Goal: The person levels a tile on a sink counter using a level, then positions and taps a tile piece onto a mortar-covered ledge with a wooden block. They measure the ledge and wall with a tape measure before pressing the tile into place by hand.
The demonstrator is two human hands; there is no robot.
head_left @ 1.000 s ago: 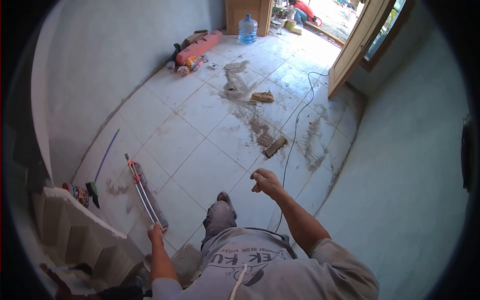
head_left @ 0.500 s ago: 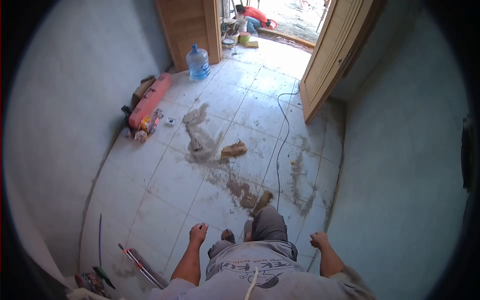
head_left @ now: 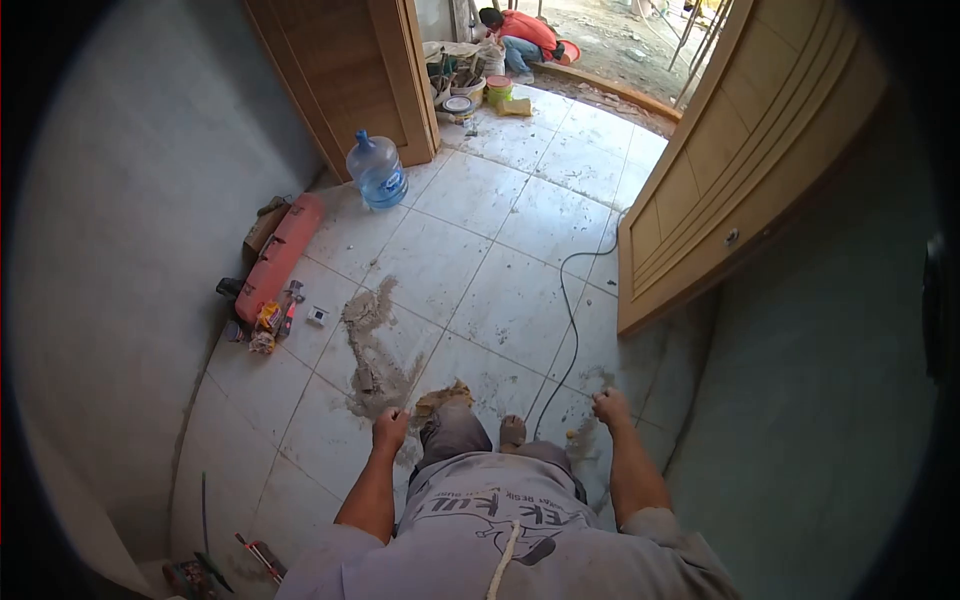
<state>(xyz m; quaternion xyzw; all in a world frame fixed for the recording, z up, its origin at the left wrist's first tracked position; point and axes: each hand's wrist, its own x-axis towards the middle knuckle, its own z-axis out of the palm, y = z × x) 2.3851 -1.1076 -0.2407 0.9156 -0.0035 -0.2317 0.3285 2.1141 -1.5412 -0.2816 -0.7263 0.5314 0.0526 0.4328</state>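
Note:
My left hand (head_left: 390,430) hangs ahead of my left side with curled fingers, and I see nothing in it. It is above the tiled floor, near a smear of cement and a brown, ragged lump (head_left: 440,398). On the other side my right hand (head_left: 612,408) is also closed, with nothing visible in it. Below it are the floor and a dark stain. Neither hand touches an object. One bare foot (head_left: 513,432) shows beneath me, close to a black cable (head_left: 572,325).
An open wooden door (head_left: 700,200) stands at the right. A blue water jug (head_left: 378,172) is by the other door panel (head_left: 340,80). Along the left wall lie a red case (head_left: 280,258) and small packets. Buckets (head_left: 465,92) and a crouching person (head_left: 525,38) are by the doorway.
I have moved forward, so the doorway, jug and red case look nearer. The brown lump is now close to my knee. Both hands stay closed.

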